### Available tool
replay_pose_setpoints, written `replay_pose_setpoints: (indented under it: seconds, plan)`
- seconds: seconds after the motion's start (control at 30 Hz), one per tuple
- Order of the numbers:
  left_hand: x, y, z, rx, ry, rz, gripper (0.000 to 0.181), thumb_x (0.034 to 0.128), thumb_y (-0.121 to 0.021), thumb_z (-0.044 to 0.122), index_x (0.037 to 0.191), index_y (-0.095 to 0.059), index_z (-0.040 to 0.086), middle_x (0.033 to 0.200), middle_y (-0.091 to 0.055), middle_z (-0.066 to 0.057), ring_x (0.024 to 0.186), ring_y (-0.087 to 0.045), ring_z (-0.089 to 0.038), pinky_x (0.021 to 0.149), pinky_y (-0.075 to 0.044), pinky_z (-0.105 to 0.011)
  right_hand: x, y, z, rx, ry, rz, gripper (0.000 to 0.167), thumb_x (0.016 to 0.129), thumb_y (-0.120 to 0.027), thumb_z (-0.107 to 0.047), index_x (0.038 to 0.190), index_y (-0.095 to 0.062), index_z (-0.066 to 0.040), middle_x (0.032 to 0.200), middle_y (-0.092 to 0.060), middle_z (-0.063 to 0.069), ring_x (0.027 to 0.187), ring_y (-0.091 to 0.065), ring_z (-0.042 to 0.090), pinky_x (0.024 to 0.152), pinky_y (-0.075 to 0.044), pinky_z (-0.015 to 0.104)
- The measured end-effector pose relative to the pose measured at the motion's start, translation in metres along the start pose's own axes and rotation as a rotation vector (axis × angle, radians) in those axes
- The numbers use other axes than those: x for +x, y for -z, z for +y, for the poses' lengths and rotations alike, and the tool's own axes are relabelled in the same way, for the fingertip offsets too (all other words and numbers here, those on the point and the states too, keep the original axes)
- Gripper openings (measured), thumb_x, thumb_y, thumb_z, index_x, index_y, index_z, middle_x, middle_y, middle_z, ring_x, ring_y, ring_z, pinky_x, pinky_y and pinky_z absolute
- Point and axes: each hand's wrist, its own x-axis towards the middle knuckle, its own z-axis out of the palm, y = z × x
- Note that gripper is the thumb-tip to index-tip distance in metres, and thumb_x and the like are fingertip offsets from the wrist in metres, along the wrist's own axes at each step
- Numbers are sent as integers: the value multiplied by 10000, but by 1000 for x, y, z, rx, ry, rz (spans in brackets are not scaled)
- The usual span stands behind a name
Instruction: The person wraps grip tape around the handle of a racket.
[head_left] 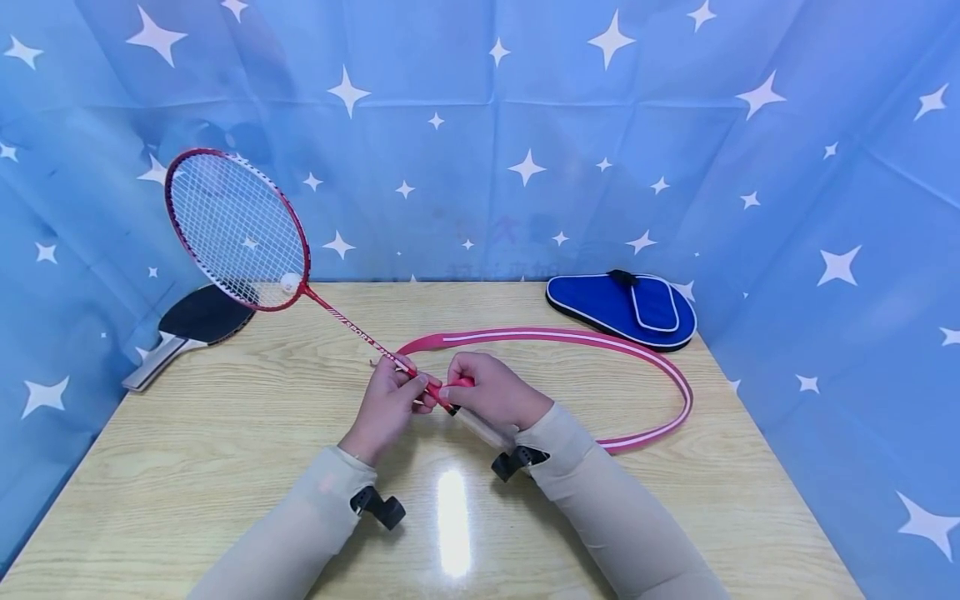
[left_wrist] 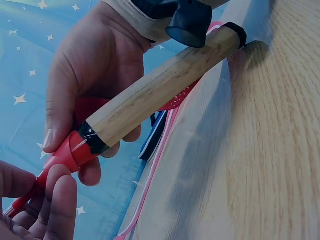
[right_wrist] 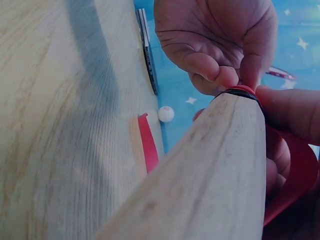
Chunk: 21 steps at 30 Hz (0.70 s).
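Note:
A red badminton racket [head_left: 348, 327] slants up to the left, its strung head raised off the table. My left hand [head_left: 386, 408] pinches its shaft just above the cone. The bare wooden handle [left_wrist: 160, 87] points back toward me, with black bands at both ends. My right hand [head_left: 498, 392] pinches a red grip tape [right_wrist: 295, 182] between thumb and fingers at the top of the handle. Some red wrap covers the cone there. On the table a long pink strip with a white stripe [head_left: 525, 337] curves in a loop; its near end passes behind my right forearm.
A black table tennis paddle [head_left: 206, 315] lies at the left edge, partly behind the racket head. A white ball [right_wrist: 166, 114] sits near the back edge. At the back right lies a blue paddle case [head_left: 592, 300]. Starry blue curtains [head_left: 465, 192] border the wooden table [head_left: 187, 467].

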Motion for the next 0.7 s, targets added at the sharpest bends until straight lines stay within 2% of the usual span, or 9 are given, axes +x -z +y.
replay_pose_setpoints:
  seconds: [0.37, 0.7]
  plan:
    - [0, 5, 5, 48, 25, -30, 113, 1064, -483, -19, 1122, -402, 33, 1054, -770, -220, 743, -706, -152, 693, -622, -275, 1, -2, 3, 61, -23, -66, 146, 1002, -667, -175, 895, -592, -108, 764, -599, -7, 781, -534, 188, 709, -429, 307]
    - [1, 8, 4, 57, 22, -51, 112, 1057, -451, -30, 1105, -378, 40, 1046, -766, -227, 757, -687, -144, 703, -617, -265, 2, -6, 5, 85, -15, -60, 156, 1000, -699, -177, 887, -612, -113, 856, -644, 1, 812, -538, 168, 731, -435, 309]
